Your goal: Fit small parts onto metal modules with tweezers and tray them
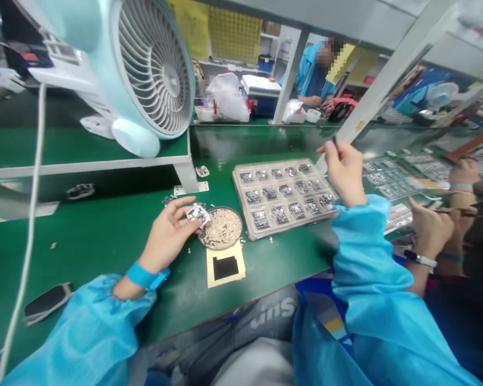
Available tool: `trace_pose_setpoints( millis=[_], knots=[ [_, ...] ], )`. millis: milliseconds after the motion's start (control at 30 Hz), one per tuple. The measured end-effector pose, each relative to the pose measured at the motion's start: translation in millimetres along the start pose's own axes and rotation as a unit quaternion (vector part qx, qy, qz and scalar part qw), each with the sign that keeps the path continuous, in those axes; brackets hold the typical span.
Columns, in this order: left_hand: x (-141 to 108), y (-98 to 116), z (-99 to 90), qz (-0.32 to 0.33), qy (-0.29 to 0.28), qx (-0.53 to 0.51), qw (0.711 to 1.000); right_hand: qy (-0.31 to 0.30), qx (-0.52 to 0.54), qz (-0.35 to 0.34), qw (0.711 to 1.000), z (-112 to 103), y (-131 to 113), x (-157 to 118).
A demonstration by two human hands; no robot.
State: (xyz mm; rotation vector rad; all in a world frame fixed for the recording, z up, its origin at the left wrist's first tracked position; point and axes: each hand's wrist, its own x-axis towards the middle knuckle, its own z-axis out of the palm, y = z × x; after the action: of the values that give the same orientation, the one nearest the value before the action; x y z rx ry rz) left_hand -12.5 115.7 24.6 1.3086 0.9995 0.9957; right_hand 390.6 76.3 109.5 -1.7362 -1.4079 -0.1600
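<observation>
My left hand (171,230), with a blue band at its wrist, is closed around a small white plastic housing (198,213) with parts inside. It is held above the left rim of a round dish (223,228) full of tiny beige and dark pieces. Raised over the right end of a clear compartment tray (247,217), my right hand (344,171) pinches a thin dark tool (334,141), mostly hidden by the fingers. Small electronic parts fill the tray's compartments. Partly beneath the dish lies a yellow card (211,276) with a black patch (226,267).
A large pale-blue fan (156,69) stands on a raised shelf (145,165) at left, its white cable (28,225) hanging down. A phone (48,303) lies at lower left. Close on the right, a co-worker's hands (430,228) work near more trays (394,177).
</observation>
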Motion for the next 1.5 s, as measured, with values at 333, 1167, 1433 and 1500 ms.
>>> trace_pose_setpoints(
  millis=[333,1167,1433,1500],
  knots=[
    [-1,2,3.7,-0.044,-0.032,0.044,0.998,-0.223,-0.238,0.142,0.935,35,54,51],
    [-18,14,16.4,-0.028,-0.006,-0.073,0.997,-0.424,0.307,0.094,0.847,86,-130,-96],
    [-27,13,14.3,0.06,-0.023,-0.057,0.996,-0.429,0.333,0.104,0.833,87,-136,-96],
    [-28,15,15.2,0.077,-0.021,-0.034,0.996,-0.427,0.335,0.117,0.832,87,-136,-96]
  ],
)
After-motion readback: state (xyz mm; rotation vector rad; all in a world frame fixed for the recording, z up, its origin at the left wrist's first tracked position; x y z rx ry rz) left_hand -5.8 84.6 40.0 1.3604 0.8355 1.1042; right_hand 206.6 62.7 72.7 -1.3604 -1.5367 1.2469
